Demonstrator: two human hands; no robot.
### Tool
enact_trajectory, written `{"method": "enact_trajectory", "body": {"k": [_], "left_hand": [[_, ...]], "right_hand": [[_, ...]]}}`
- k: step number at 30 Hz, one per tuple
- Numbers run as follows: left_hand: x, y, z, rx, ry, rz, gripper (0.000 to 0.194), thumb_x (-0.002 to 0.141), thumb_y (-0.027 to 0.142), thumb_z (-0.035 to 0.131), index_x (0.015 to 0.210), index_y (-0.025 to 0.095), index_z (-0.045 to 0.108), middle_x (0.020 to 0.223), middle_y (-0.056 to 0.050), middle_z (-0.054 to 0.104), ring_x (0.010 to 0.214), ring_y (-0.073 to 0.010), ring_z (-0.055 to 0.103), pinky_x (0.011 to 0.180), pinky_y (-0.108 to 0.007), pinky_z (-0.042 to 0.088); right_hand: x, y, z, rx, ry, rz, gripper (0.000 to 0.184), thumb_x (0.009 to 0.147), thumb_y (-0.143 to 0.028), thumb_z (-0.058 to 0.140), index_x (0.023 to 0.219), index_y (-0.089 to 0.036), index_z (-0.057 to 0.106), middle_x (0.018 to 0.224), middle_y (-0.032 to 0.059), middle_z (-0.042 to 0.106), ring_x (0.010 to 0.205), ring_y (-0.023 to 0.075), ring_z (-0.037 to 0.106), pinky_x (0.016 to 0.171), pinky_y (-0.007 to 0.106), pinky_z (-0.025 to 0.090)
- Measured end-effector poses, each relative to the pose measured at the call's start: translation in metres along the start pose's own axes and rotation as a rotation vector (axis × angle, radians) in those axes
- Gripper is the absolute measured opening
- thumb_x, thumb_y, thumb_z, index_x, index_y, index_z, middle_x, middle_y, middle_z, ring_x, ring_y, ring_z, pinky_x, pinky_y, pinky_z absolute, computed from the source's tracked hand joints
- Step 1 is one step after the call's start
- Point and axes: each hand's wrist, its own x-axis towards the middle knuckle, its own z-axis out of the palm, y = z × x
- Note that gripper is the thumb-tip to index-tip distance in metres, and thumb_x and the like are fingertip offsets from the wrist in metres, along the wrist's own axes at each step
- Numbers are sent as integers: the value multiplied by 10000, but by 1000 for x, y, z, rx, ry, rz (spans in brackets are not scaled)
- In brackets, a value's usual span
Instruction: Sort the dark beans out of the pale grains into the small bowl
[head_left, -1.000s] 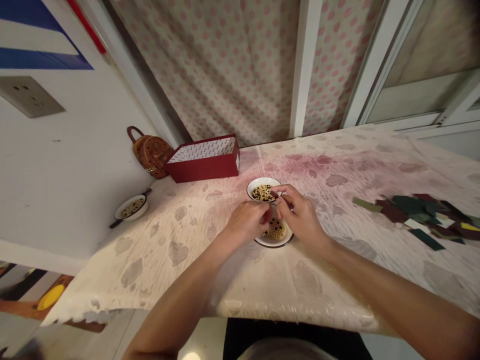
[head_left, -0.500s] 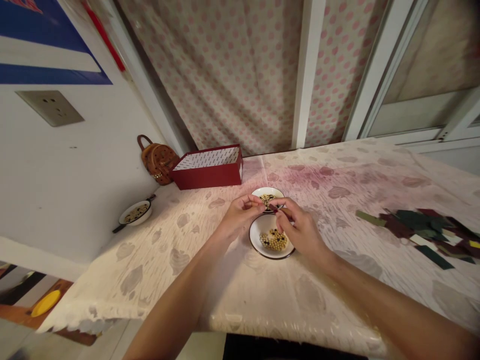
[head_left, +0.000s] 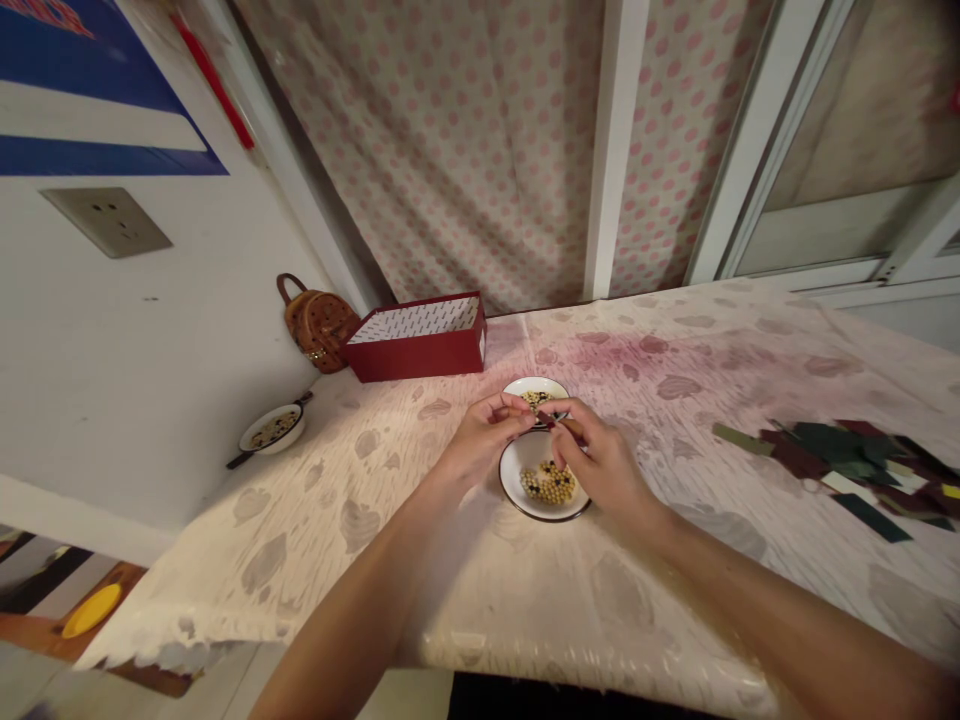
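1. Near bowl: white with a dark rim, holding small yellow and black bead-like pieces. It sits on the tabletop just below the two hands.
2. Far bowl: similar, directly behind the near one, partly hidden by fingers, with pale and black pieces inside.
3. Left hand: fingertips drawn close together; I cannot tell whether they grip anything.
4. Right hand: thumb and fingers pinching a small dark-red piece (too small to identify) above the bowls.
5. Side bowl: white, by the wall at left, with similar mixed pieces.
6. Red box: open-topped, its pale lining covered in small dark marks too tiny to read, beside a brown backpack.
7. Writing: partial red lettering on the blue-and-white poster, cut off and unreadable.
8. Surface and room: leaf-patterned cover, pinkish patch towards the back; scattered green, maroon and white flat scraps at right; polka-dot curtain behind; wall socket at left.
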Motion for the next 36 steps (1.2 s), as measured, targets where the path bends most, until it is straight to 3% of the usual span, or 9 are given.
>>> {"method": "enact_trajectory", "body": {"k": [27,33,36], "left_hand": [[11,-7,-3,10,46,41,265,698,222,851,839,141,641,806,-14,689,776,-123,650,803,-281,491],[28,-16,-14,512,207,354,81,772,135,714,820,156,653,797,-9,693,735,-120,622,709,-251,459],[19,-11,-14,754,159,398,60,808,134,677,847,178,691,842,-7,720,756,-126,629,717,-253,462]], "right_hand": [[1,3,1,11,14,37,228,961,-278,466,1142,-219,592,563,-68,549,511,144,536,549,266,392],[3,3,-1,-50,88,63,239,942,-275,469,1123,-200,606,571,-59,567,497,135,512,551,269,364],[4,3,-2,-59,107,54,238,936,-269,471,1115,-195,609,577,-53,574,504,135,511,559,271,365]]}}
